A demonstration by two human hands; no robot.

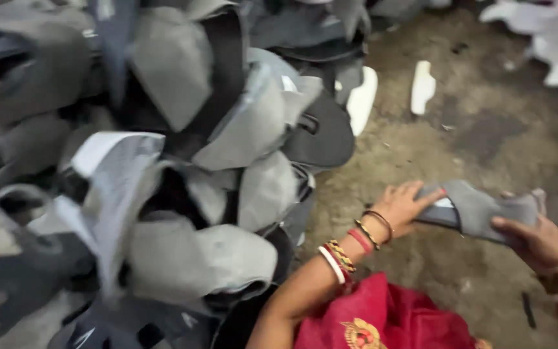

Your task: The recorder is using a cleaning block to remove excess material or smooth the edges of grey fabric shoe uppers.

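Both hands grip one grey rubber sandal sole with straps (479,210) at near right.
Left hand (403,205) clasps its left end, right hand (537,242) its right; heaped grey sandals (182,194) lie left.

A heap of grey cut pieces (163,174) crowds close beside the left hand (403,205); beyond both hands, the floor (473,142) lies open.

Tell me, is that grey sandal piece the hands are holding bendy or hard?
Probably bendy: the grey sandal piece curves between the left hand and right hand. It looks thin, so likely light. Being flat, it shouldn't roll.
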